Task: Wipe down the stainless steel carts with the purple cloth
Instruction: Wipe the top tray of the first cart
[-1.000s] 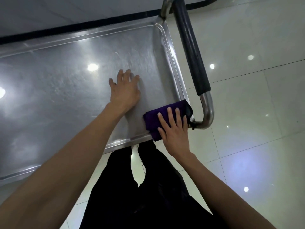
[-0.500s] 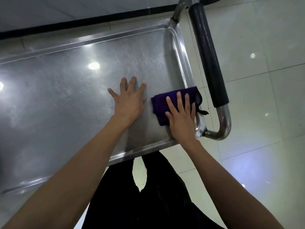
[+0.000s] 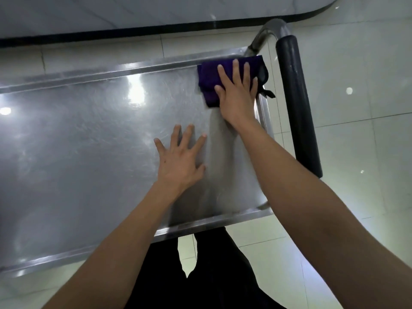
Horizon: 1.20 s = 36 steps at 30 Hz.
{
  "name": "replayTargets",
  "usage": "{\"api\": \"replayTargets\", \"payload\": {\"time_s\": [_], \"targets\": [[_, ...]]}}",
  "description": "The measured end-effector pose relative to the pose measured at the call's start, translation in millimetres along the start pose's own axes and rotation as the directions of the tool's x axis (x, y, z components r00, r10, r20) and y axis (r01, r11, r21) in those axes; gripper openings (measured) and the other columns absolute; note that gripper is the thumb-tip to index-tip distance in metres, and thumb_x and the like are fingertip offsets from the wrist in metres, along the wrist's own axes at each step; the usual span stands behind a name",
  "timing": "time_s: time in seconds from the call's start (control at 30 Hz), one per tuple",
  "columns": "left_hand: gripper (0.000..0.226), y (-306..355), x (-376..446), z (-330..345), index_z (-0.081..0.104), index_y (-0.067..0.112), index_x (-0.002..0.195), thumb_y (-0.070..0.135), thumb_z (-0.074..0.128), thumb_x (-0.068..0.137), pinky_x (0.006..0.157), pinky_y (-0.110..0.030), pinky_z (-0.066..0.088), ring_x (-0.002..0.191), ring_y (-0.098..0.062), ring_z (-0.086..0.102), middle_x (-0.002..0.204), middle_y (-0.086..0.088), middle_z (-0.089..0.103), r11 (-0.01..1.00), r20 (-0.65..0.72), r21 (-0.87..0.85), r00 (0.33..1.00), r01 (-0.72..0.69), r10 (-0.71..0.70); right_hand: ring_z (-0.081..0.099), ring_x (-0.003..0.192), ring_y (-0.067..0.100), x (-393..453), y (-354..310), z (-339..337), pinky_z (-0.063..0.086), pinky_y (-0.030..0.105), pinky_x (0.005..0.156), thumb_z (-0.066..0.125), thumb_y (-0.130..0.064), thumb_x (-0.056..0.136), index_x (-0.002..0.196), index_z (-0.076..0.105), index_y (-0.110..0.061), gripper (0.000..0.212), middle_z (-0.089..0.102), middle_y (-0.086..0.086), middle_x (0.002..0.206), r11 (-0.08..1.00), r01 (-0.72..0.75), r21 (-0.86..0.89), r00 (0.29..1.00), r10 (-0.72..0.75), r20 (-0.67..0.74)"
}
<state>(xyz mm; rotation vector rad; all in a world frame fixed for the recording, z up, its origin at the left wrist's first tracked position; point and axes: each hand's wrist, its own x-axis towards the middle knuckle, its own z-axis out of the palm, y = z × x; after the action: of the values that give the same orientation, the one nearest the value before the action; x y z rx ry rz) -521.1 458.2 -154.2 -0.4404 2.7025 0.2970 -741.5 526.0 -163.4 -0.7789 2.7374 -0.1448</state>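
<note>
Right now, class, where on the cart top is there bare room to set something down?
The steel left of the left hand, out to the cart rims, is bare. The far right corner is crowded: the right hand presses the cloth there, beside the handle.

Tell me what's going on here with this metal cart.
A person is wiping the stainless steel cart. Their right hand presses the purple cloth flat into the tray's far corner by the black handle. The left hand rests flat on the tray with fingers spread.
</note>
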Motion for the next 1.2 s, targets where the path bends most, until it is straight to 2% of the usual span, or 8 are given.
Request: {"api": "replayTargets", "payload": {"time_s": [0.27, 0.47, 0.8, 1.0, 1.2], "targets": [[0.089, -4, 0, 2, 0.005, 0.041, 0.158, 0.07, 0.053, 0.089, 0.113, -0.077, 0.009, 0.154, -0.029, -0.016, 0.168, 0.002, -0.012, 0.999, 0.024, -0.033, 1.0, -0.008, 0.009, -0.008, 0.153, 0.035, 34, -19, -2, 0.003, 0.061, 0.121, 0.024, -0.042, 0.107, 0.159, 0.01, -0.034, 0.055, 0.002, 0.006, 0.168, 0.999, 0.028, -0.033, 0.999, -0.029, -0.042], [0.099, -20, -10, 4, 0.017, 0.031, 0.159, 0.069, 0.065, 0.081, 0.121, -0.063, 0.003, 0.154, -0.023, -0.013, 0.168, -0.005, -0.007, 0.996, 0.044, -0.091, 0.999, -0.014, 0.018, -0.006, 0.153, 0.034, 11, -4, 1, 0.007, 0.058, 0.121, 0.025, -0.048, 0.105, 0.158, 0.013, -0.037, 0.056, 0.002, 0.005, 0.168, 0.995, 0.097, -0.031, 0.995, -0.098, -0.008], [0.101, -16, -18, 6, 0.011, 0.034, 0.16, 0.068, 0.065, 0.082, 0.122, -0.06, 0.0, 0.154, -0.023, -0.016, 0.169, -0.001, -0.009, 0.996, 0.028, -0.084, 1.0, 0.006, -0.004, -0.002, 0.154, 0.034, -129, 28, 40, 0.013, 0.057, 0.121, 0.025, -0.05, 0.106, 0.158, 0.011, -0.039, 0.055, 0.004, 0.004, 0.168, 0.984, 0.171, -0.038, 0.985, -0.172, -0.007], [0.093, -11, -25, 3, 0.007, 0.043, 0.159, 0.069, 0.058, 0.086, 0.115, -0.074, -0.002, 0.151, -0.034, -0.025, 0.168, 0.003, -0.017, 0.993, 0.055, -0.08, 0.995, 0.087, -0.083, -0.003, 0.154, 0.035, -239, 43, 64, 0.014, 0.057, 0.119, 0.031, -0.044, 0.106, 0.159, 0.007, -0.035, 0.059, 0.0, 0.007, 0.168, 0.982, 0.171, -0.079, 0.985, -0.17, 0.016], [0.095, -9, -26, 4, 0.012, 0.048, 0.157, 0.073, 0.062, 0.081, 0.114, -0.075, 0.002, 0.151, -0.037, -0.02, 0.167, 0.001, -0.016, 0.984, 0.034, -0.131, 0.992, 0.123, -0.119, -0.006, 0.153, 0.037, -327, 54, 76, 0.019, 0.059, 0.119, 0.038, -0.036, 0.104, 0.16, 0.006, -0.031, 0.065, -0.002, 0.01, 0.168, 0.971, 0.223, -0.08, 0.971, -0.214, 0.11]]}}
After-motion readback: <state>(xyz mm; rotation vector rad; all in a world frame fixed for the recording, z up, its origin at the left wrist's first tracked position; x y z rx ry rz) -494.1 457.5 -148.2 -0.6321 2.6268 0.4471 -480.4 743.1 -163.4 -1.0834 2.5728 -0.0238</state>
